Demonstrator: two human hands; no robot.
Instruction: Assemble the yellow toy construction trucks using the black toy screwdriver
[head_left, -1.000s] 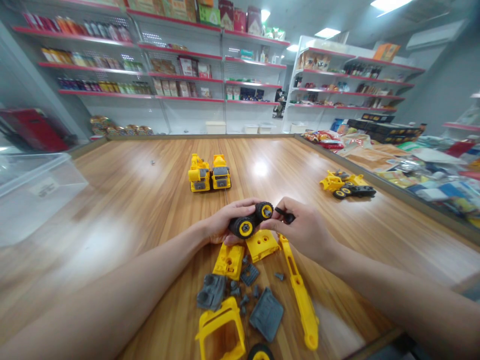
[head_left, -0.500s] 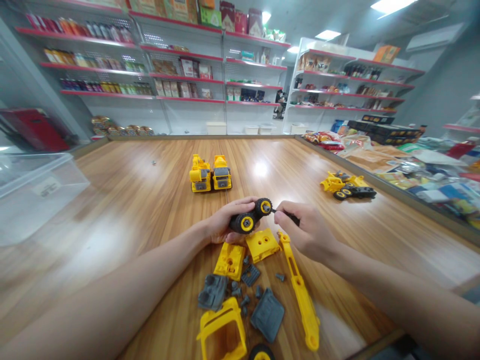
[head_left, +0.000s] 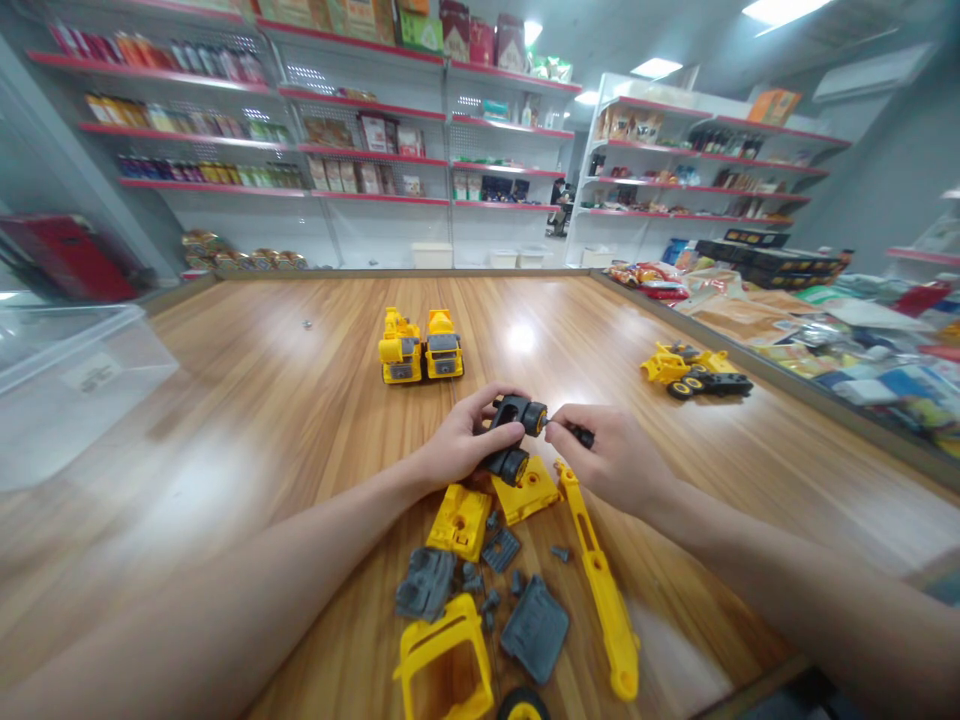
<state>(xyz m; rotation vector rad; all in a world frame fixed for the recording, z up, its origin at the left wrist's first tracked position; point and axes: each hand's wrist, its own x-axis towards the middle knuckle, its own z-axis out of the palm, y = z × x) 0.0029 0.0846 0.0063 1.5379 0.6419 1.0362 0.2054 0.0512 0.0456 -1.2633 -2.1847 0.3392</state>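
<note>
My left hand (head_left: pixel 461 438) is closed around a black toy truck chassis (head_left: pixel 512 410), tilted so two wheels with yellow hubs face right. In my right hand (head_left: pixel 611 445) is a small black screwdriver (head_left: pixel 581 434), its tip at the upper wheel (head_left: pixel 535 418). Below the hands lie yellow body pieces (head_left: pixel 459 522), a yellow cab frame (head_left: pixel 446 655), and a long yellow boom arm (head_left: pixel 600 580). Among them are a grey bucket piece (head_left: pixel 535 628), a grey seat-like piece (head_left: pixel 425 583), several grey screws (head_left: pixel 490 603) and a loose wheel (head_left: pixel 523 706).
Two yellow toy trucks (head_left: pixel 422 347) stand farther back on the wooden table (head_left: pixel 315 400). Another yellow toy vehicle (head_left: pixel 694 371) sits to the right. A clear plastic bin (head_left: pixel 82 390) is on the left, and packaged goods (head_left: pixel 810 320) lie beyond the right edge.
The chassis has turned in my left hand, its wheels swinging from facing me to facing right. My left thumb now lies across it. The screwdriver stays at the upper wheel.
</note>
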